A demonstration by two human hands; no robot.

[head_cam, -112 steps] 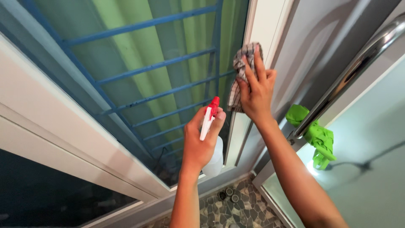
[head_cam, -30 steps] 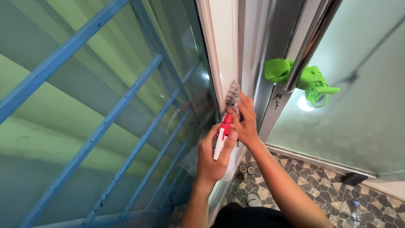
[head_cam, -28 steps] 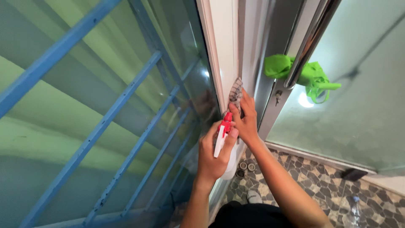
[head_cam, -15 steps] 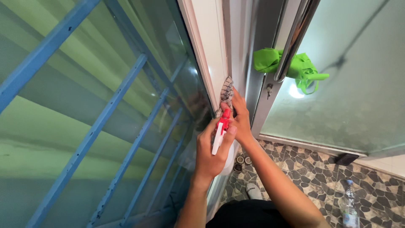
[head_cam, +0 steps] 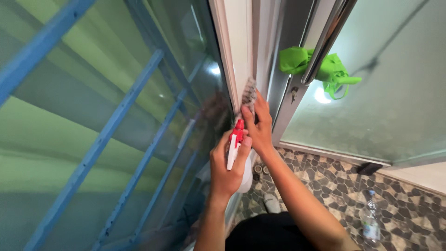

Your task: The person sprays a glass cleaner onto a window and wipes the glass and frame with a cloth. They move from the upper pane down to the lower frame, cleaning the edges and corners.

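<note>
A: The right hand (head_cam: 261,128) presses a checked cloth (head_cam: 249,91) flat against the white window frame (head_cam: 238,56), fingers closed over it.

B: And the left hand (head_cam: 226,168)?

A: Its grip is wrapped round a spray bottle (head_cam: 234,148), red nozzle up, just beside the cloth.

B: A bumped trigger could likely wet the glass pane (head_cam: 139,93), or the cloth could slip off the narrow frame.
</note>
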